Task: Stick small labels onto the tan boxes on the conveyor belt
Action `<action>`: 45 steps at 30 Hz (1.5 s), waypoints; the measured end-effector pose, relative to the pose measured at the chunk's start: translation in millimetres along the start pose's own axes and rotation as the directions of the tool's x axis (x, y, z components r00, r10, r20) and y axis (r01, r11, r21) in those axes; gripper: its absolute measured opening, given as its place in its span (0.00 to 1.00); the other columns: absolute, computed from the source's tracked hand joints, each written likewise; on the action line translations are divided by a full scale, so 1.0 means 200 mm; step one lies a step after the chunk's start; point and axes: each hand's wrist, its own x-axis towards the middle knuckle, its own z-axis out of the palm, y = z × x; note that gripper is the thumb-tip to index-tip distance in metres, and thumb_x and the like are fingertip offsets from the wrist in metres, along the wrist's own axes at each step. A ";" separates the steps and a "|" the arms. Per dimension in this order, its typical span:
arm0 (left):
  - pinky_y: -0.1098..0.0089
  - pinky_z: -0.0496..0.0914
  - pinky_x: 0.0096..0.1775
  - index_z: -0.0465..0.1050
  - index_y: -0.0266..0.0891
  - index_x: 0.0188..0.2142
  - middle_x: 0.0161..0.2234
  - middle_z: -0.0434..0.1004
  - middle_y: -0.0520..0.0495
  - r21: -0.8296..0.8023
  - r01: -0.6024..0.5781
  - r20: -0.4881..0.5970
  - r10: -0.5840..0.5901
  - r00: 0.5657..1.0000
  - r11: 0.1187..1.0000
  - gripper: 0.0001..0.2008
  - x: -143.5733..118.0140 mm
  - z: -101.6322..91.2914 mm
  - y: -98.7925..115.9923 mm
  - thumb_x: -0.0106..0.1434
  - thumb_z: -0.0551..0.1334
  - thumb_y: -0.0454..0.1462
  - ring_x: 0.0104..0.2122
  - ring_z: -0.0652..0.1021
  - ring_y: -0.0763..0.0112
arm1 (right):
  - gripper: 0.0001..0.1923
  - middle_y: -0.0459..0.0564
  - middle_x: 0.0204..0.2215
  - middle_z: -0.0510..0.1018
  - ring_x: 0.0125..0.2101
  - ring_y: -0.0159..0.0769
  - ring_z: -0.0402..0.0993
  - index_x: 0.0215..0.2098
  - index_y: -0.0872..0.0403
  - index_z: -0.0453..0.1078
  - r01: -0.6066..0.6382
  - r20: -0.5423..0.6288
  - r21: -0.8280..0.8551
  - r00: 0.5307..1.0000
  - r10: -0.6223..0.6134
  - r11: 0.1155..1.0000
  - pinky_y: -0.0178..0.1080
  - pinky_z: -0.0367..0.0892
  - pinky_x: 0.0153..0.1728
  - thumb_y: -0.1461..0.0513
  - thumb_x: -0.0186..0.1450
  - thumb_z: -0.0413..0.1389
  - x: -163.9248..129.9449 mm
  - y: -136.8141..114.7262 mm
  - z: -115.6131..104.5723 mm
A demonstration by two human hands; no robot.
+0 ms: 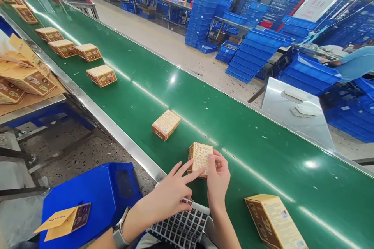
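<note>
Head view: left hand (172,192) open, forefinger pressing the box (200,158); right hand (217,177) pinching its edge, on the belt (263,155); likely labelling; next, press flat; sticker sheet (182,227) at 6 o'clock.

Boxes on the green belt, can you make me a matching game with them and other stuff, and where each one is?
Things:
1. Box between the two hands
2. Sticker sheet
3. Blue scale
4. Stacked blue crates

Places:
A. On the floor beyond the belt's far side
B. On the green belt, touched by the left hand and right hand
C. Under the wrists, at the belt's near edge
D. Left of the arms, with a flattened carton lying on it

Pairs: 1-B, 2-C, 3-D, 4-A
</note>
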 end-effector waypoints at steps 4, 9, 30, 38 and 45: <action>0.40 0.56 0.64 0.80 0.39 0.28 0.72 0.45 0.55 -0.006 -0.002 0.027 0.002 1.000 1.000 0.06 0.03 0.02 0.04 0.57 0.72 0.39 0.70 0.50 0.43 | 0.19 0.60 0.54 0.70 0.47 0.46 0.74 0.40 0.54 0.67 0.063 0.015 -0.179 0.998 -0.061 0.982 0.47 0.68 0.47 0.47 0.63 0.57 0.00 -0.03 -0.05; 0.41 0.53 0.65 0.80 0.39 0.29 0.71 0.48 0.51 -0.055 -0.042 0.012 0.043 0.999 0.998 0.07 0.05 0.08 0.04 0.56 0.73 0.40 0.70 0.48 0.44 | 0.30 0.61 0.53 0.69 0.40 0.43 0.76 0.54 0.54 0.58 0.032 0.000 -0.246 0.999 -0.033 0.969 0.43 0.70 0.37 0.46 0.61 0.57 0.08 -0.09 -0.12; 0.73 0.57 0.30 0.80 0.45 0.34 0.26 0.80 0.54 -0.282 0.397 0.009 -0.411 0.912 0.873 0.09 -0.12 -0.21 0.09 0.66 0.62 0.43 0.28 0.75 0.71 | 0.08 0.48 0.35 0.80 0.37 0.40 0.77 0.44 0.48 0.73 0.846 0.784 -0.131 0.407 -0.469 0.517 0.45 0.71 0.43 0.64 0.71 0.52 -0.17 -0.32 -0.33; 0.72 0.57 0.29 0.80 0.43 0.32 0.25 0.78 0.53 -0.318 0.454 0.018 -0.473 0.881 0.832 0.12 -0.10 -0.20 0.08 0.65 0.61 0.44 0.26 0.74 0.70 | 0.14 0.51 0.44 0.82 0.48 0.45 0.77 0.47 0.48 0.73 0.947 0.721 -0.144 0.298 -0.625 0.286 0.52 0.66 0.52 0.70 0.68 0.53 -0.21 -0.29 -0.31; 0.71 0.68 0.38 0.80 0.42 0.31 0.41 0.83 0.48 -0.410 0.346 0.019 -0.372 0.928 0.844 0.06 -0.16 -0.23 -0.01 0.62 0.65 0.39 0.42 0.79 0.64 | 0.09 0.54 0.51 0.79 0.51 0.49 0.76 0.44 0.48 0.73 0.325 0.422 -0.068 0.866 -0.268 0.943 0.52 0.70 0.51 0.55 0.67 0.57 -0.15 -0.22 -0.24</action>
